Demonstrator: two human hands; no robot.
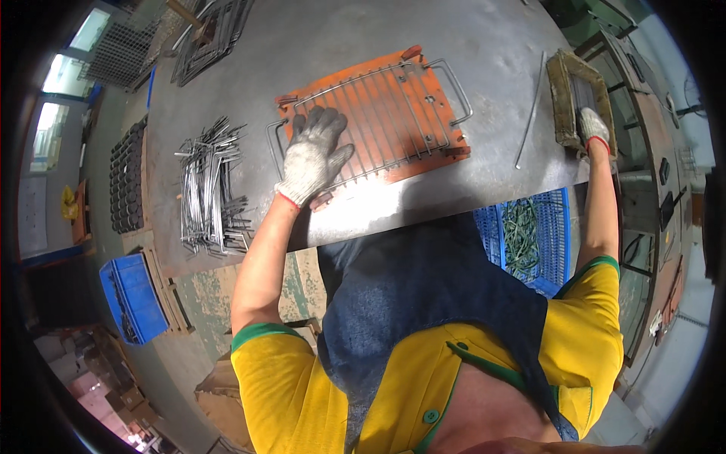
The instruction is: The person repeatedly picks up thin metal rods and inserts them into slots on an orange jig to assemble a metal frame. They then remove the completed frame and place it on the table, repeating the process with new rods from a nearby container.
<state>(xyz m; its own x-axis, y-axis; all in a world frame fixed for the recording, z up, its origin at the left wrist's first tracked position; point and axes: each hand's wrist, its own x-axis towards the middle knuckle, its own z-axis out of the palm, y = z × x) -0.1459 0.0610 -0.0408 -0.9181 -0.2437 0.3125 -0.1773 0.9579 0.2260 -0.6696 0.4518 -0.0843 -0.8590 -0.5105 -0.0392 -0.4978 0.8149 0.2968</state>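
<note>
Yellow shirt cloth (408, 371) and a blue denim apron (423, 276) fill the foreground; beyond them a wire rack (369, 125) sits on an orange jig (411, 113) on the metal table (340, 34), its left end beneath the gloved left hand (314, 155), spread and unclenched. Over at the right edge, the gloved right hand (596, 130) reaches into a wooden box (564, 106) of what look like grey rods (581, 92), but whether it grasps any cannot be told. Working well here probably means resting the left palm lightly, so the thin bars are not nudged out of line, and picking rods singly, clear of the box wall.
</note>
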